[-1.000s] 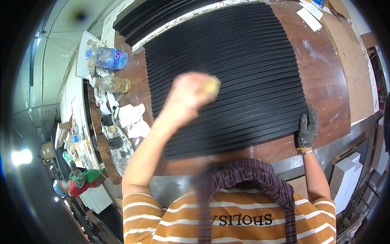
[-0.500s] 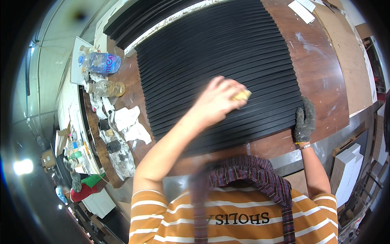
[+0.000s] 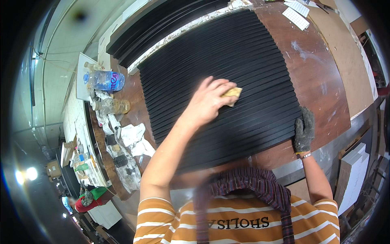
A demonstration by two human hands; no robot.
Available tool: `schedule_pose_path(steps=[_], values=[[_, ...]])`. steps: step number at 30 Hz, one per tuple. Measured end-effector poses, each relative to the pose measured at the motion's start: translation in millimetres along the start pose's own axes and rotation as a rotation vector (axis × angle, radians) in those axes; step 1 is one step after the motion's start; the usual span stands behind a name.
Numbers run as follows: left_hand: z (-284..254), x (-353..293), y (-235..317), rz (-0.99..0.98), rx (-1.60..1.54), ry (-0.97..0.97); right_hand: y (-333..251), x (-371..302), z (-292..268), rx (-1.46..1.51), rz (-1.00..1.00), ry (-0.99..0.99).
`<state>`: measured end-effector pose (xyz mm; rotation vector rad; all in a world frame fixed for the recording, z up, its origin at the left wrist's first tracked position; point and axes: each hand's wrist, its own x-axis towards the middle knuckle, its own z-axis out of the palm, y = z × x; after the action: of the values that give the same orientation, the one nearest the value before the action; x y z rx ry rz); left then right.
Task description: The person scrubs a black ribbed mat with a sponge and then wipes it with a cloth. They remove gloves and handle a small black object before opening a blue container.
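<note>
My bare left hand is closed around a yellow sponge and holds it against a broad, ridged black surface. This surface looks like long black strips lying side by side, with stepped ends along both sides. It covers the middle of a brown table. My right hand, in a dark grey knitted glove, rests at the near right edge of the black strips. Its fingers are stretched out along the strip ends, and nothing shows in it.
More black strips lie behind a paint-stained white bar. On the left are a blue-labelled bottle, a cloudy bottle and white rags. Paper sheets lie far right. Another person is at the lower left.
My left hand has moved the sponge left and slightly away from me across the black strips. My right hand keeps its place at the edge. The whole view has shifted a little.
</note>
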<state>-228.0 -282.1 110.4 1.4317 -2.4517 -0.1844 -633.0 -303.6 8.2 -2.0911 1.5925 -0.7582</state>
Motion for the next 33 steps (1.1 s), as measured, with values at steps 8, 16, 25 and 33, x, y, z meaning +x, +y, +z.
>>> schedule_pose_path(steps=[8,16,25,33], values=[[-77,-164,-106,-0.811,0.364,-0.145,0,-2,1,0.026,-0.008,0.006],[-35,7,-123,-0.422,0.241,0.076,-3,-2,-3,0.020,-0.031,0.051],[53,280,-48,-0.154,-0.037,0.097,-13,4,-7,-0.034,0.009,0.061],[17,130,-97,-0.132,0.167,0.047,-13,5,-7,-0.023,0.007,0.052]])
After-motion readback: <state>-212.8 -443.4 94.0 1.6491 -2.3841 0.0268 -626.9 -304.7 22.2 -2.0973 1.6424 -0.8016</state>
